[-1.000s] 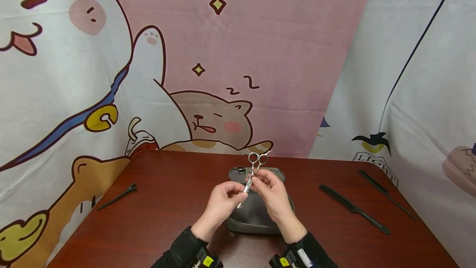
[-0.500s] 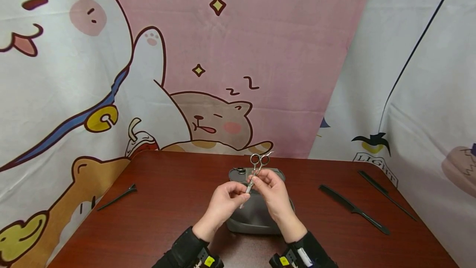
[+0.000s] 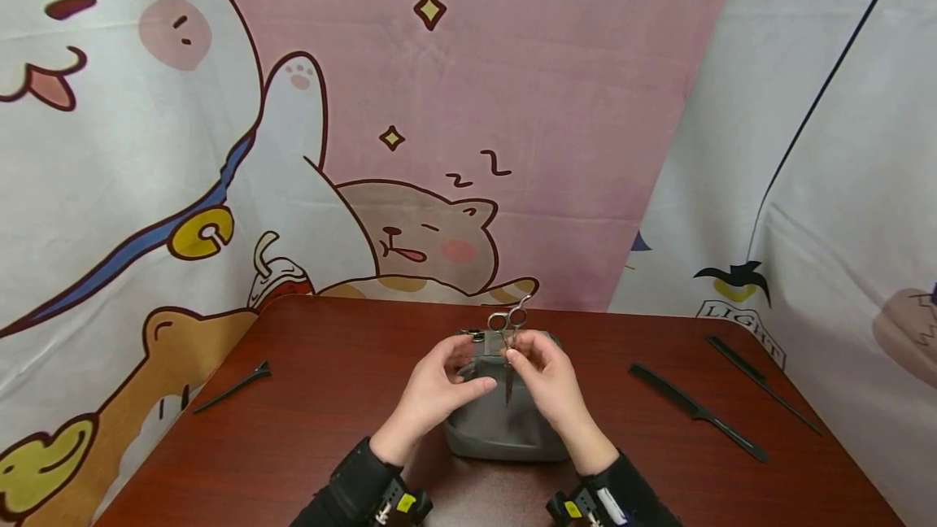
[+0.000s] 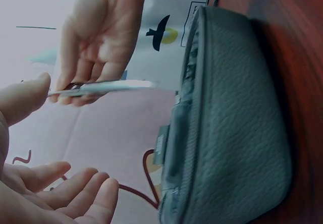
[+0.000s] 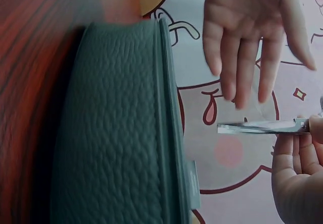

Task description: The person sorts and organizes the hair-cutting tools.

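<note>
On my remote feed the right hand (image 3: 545, 368) pinches the scissors (image 3: 509, 385) near their pivot, with the finger rings above the grip and the blades pointing down below it. The left hand (image 3: 432, 385) is spread wide beside the blades (both wrist views show me a gap there). Under the blade tips, the unzipped grey pouch (image 3: 505, 436) sits on the brown table (image 3: 329, 413). Farther out, two dark combs (image 3: 669, 390) lie right, a dark clip (image 3: 234, 388) left.
</note>
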A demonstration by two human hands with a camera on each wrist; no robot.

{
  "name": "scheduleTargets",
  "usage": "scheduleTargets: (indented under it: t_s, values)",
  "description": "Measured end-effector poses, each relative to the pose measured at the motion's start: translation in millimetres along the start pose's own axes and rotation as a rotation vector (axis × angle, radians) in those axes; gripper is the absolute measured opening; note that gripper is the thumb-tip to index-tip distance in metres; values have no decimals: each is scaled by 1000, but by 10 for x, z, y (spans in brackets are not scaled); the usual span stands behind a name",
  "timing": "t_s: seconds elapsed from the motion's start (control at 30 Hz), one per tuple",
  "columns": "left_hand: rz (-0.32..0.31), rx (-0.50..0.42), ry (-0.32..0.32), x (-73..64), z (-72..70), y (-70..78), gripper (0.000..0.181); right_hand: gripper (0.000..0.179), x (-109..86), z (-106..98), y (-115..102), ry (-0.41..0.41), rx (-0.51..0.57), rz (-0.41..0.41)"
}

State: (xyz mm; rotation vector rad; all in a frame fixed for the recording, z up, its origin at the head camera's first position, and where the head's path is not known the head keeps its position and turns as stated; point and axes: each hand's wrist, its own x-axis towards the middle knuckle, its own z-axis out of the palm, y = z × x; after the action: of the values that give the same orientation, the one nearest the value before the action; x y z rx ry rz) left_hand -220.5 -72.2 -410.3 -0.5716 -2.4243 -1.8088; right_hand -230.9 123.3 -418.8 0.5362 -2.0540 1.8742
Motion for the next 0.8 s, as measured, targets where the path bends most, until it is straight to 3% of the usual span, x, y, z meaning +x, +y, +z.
scheduleTargets:
  t_s: [0.17,0.37,0.6,0.8]
  values:
    - [30,59,41,30,-69,69,75,6,5,-54,-3,-4,-193,-83]
    - [55,96,56,51,-130,166,79,16,-14,-85,-9,-10,-376,-164]
    - [113,179,76,28,-124,234,79,22,-45,-114,36,-36,-464,-215]
    - [179,233,80,-8,-89,242,78,24,-68,-135,71,-86,-530,-322]
